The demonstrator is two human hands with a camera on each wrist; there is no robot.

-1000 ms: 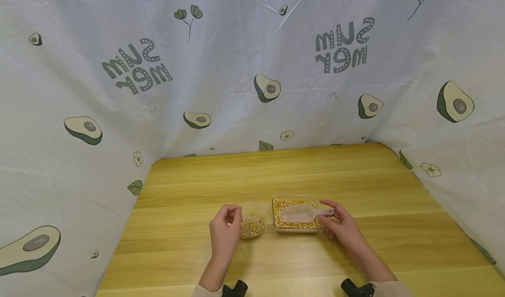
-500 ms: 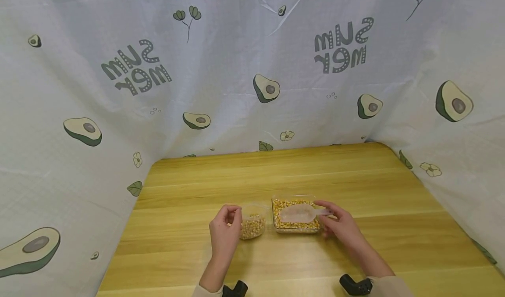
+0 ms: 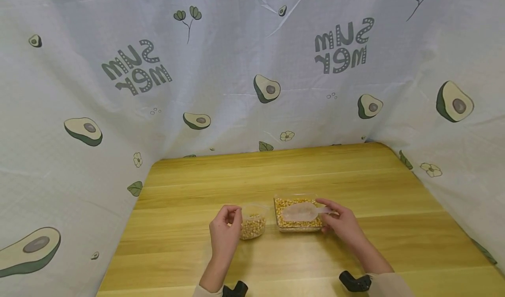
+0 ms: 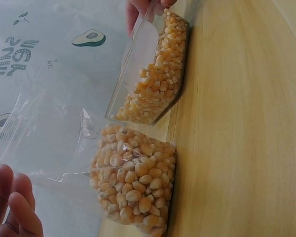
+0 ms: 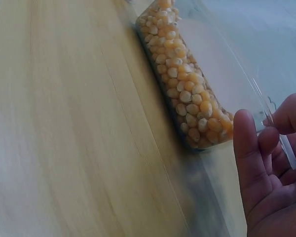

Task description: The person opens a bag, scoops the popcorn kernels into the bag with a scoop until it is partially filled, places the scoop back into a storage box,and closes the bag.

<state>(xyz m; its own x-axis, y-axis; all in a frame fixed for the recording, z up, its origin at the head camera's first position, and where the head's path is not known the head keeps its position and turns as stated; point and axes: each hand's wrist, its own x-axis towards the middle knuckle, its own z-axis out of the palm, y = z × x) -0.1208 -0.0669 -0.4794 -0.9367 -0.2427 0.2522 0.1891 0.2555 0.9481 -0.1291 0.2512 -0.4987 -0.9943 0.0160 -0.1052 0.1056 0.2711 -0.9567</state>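
My left hand (image 3: 225, 227) pinches the upper edge of a clear zip bag (image 4: 54, 148) between bent fingertips. Corn kernels (image 4: 133, 182) fill the bag's lower part, which stands on the table. Just right of it is a clear rectangular container (image 3: 301, 229), also filled with corn kernels (image 5: 190, 94). A pale translucent scoop (image 3: 300, 212) lies on that corn, its handle pointing right. My right hand (image 3: 342, 221) grips the container's right end, with fingertips at its rim. The scoop's handle passes between the index finger and thumb, partly hidden by them.
The wooden table (image 3: 189, 178) reaches back to a pale curtain (image 3: 229, 60) printed with avocados, which hangs behind and at both sides. Black wrist mounts (image 3: 355, 282) sit at the cuffs of both sleeves.
My right hand closes in on the container's end, and the container with its scoop shifts slightly right. My left hand and the bag stay in place.
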